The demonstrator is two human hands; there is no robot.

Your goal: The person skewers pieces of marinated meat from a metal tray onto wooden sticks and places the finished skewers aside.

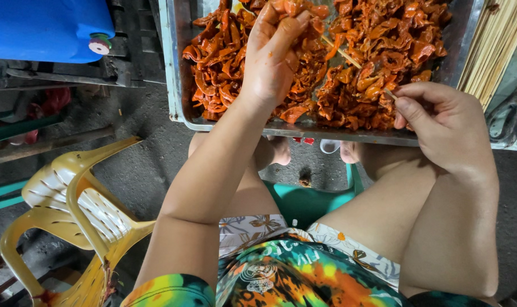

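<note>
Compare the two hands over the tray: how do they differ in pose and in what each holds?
The left hand reaches up into the tray, pinching reddish meat; the right hand stays at the tray's near edge, fisted on a thin skewer. Both are bare.

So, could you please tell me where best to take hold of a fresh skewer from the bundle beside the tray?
Probably pinch one stick of the bamboo skewer bundle near its lower end, coming from the right hand's side. The ends fan out loose there, clear of the metal tray rim.
</note>
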